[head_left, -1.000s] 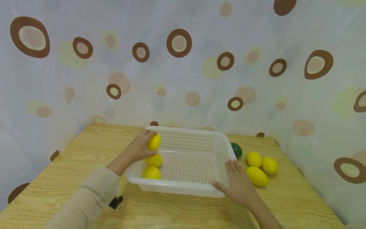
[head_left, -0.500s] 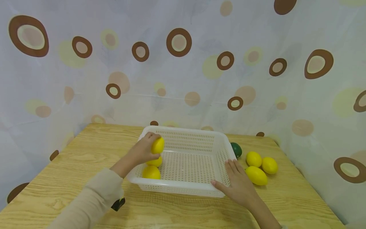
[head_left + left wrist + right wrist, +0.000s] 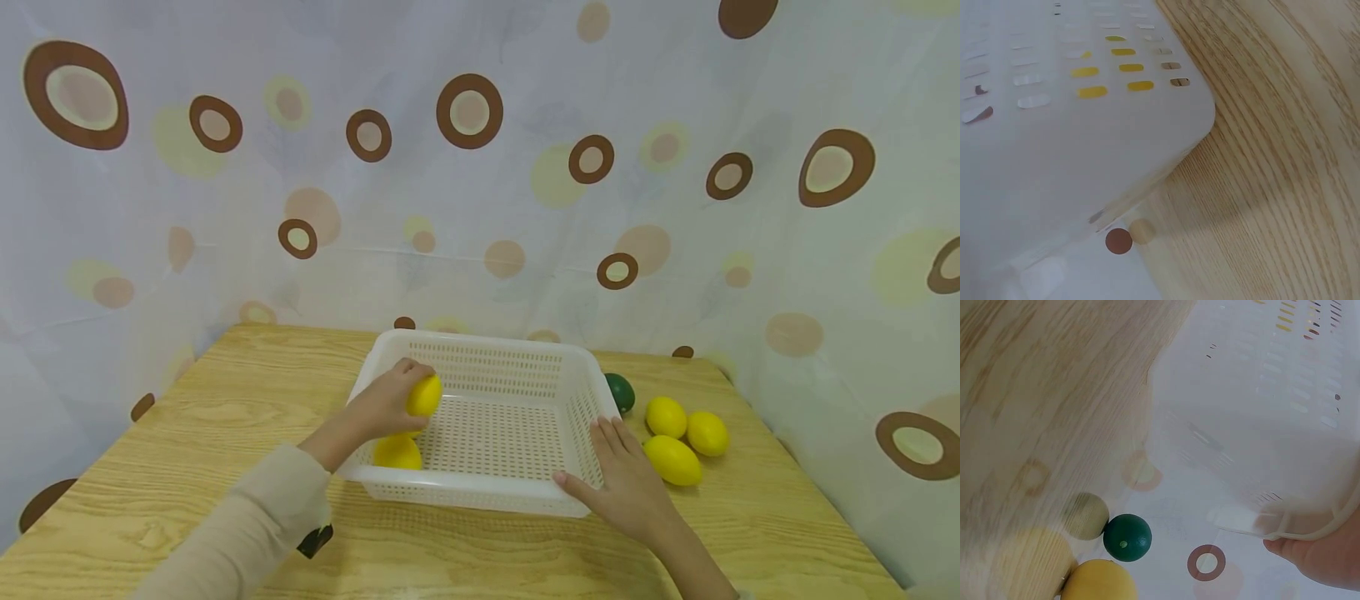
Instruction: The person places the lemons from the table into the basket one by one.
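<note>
In the head view my left hand (image 3: pixel 386 404) grips a yellow lemon (image 3: pixel 425 396) inside the left part of a white perforated plastic basket (image 3: pixel 480 487). Below it, another lemon (image 3: pixel 397 452) lies on the basket floor near the front left corner; a further one is almost hidden behind the left hand. My right hand (image 3: pixel 633 492) rests over the basket's right rim, fingers extended and thumb at the front corner. In the right wrist view part of this hand (image 3: pixel 1322 556) meets the rim. Through slots in the left wrist view, yellow shows behind the basket wall (image 3: pixel 1085 150).
Right of the basket, three lemons (image 3: pixel 672 461) sit close together on the wooden table (image 3: pixel 225 400). A dark green round fruit (image 3: pixel 620 393) is partly hidden by the basket. Near the left sleeve lies a small black object (image 3: pixel 315 542). A patterned curtain (image 3: pixel 480 208) hangs behind.
The left hand has moved right and down with its lemon, deeper into the basket, and now covers most of the lemon behind it. The right hand and basket have stayed put.
</note>
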Demonstrator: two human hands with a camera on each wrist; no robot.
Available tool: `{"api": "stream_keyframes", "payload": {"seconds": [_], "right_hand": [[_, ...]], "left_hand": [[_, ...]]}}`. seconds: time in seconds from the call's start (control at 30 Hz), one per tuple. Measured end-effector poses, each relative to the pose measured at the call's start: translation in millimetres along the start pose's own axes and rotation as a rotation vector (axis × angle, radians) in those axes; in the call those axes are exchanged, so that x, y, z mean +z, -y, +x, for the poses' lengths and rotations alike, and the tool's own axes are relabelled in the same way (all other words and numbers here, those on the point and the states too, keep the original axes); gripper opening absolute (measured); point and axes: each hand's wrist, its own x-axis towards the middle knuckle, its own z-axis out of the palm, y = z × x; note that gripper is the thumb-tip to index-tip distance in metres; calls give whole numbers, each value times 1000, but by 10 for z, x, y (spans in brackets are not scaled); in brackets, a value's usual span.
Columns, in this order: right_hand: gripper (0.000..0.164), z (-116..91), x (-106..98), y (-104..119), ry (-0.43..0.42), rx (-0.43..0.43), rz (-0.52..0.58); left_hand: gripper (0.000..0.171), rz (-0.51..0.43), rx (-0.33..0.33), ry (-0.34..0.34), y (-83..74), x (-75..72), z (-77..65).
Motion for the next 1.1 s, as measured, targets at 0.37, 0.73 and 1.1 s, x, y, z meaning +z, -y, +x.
{"api": "stream_keyframes", "payload": {"seconds": [0.37, 0.73, 1.1], "right_hand": [[94, -1, -5, 14, 1, 2, -1], [93, -11, -15, 13, -1, 0, -3], [93, -11, -14, 8, 0, -4, -1]], "left_hand": [[56, 8, 12, 64, -10, 122, 21], [55, 53, 42, 99, -51, 161, 15], [34, 104, 65, 73, -64, 148, 3]]}}
